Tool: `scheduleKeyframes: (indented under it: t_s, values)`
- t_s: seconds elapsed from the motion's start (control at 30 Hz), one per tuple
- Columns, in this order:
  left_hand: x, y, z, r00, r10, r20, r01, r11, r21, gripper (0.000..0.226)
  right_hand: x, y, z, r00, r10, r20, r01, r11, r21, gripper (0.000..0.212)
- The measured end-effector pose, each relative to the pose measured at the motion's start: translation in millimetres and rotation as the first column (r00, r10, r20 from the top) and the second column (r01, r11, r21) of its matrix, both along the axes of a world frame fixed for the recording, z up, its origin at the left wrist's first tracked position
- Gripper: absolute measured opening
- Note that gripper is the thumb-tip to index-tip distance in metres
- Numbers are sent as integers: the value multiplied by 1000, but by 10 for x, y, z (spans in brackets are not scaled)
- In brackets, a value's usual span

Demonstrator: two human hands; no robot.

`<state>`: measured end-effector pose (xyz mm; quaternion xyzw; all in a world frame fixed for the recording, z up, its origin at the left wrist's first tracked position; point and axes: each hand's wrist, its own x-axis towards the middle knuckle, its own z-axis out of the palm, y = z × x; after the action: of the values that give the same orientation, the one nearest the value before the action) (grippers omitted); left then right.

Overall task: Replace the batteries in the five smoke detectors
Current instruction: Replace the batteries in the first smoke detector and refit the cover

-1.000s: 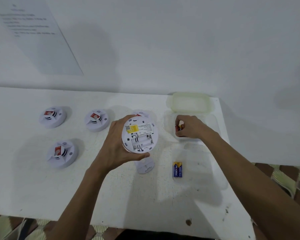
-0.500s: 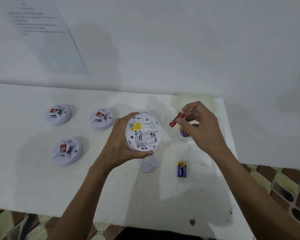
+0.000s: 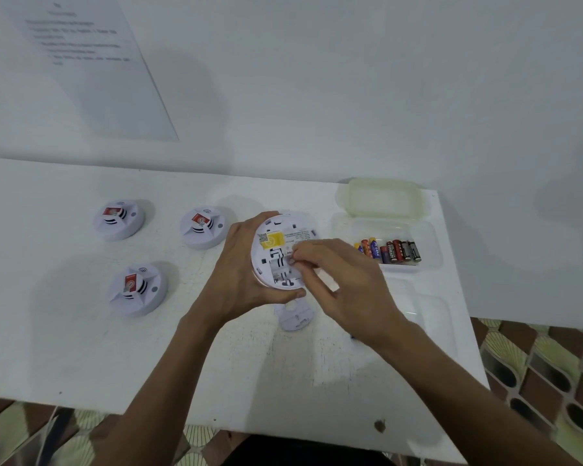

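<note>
White plastic, round and turned back-up, the smoke detector (image 3: 274, 264) is held just above the table (image 3: 81, 348), right of its middle. It is gripped by the left hand (image 3: 239, 267), whose fingers are wrapped round the left rim while the thumb is hooked under the near edge. The right hand (image 3: 344, 284) is laid over the detector's right half, its fingertips (image 3: 298, 260) bunched together at the open battery compartment. Whether anything is pinched between them cannot be told, since the tips are blurred and cover the slot.

The label on the detector's back is partly covered and too small to be read. Just below the detector, a detached white cover (image 3: 293, 317) is seen on the table, half hidden by both hands. Only a blue sliver of a loose battery (image 3: 352, 336) shows under the right wrist.

Half a second ago a red battery was held in the right hand beside the detector — that hand has since been brought onto the compartment, and the red battery is no longer seen. The clear box (image 3: 429, 253) to the right, then masked by the hand, is now exposed with its spare batteries (image 3: 389, 251) in a row.

Three more detectors (image 3: 118, 218) (image 3: 202, 227) (image 3: 137, 289) lie face-up to the left.
</note>
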<state>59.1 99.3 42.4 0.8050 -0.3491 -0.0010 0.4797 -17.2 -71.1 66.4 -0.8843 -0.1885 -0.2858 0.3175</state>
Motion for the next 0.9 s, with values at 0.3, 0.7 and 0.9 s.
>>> scheduleKeyframes:
  t_s: [0.3, 0.7, 0.9]
  values:
    - [-28, 26, 130, 999, 15, -30, -15, 1000, -18, 85, 225, -118, 103, 978, 207, 4, -191, 911, -364, 23]
    - [-80, 34, 194, 999, 34, 20, -33, 999, -26, 89, 377, -287, 193, 934, 300, -195, -349, 885, -308, 22]
    - [-62, 59, 95, 999, 23, -33, -24, 999, -34, 84, 431, -289, 241, 909, 334, -249, -393, 886, -245, 22]
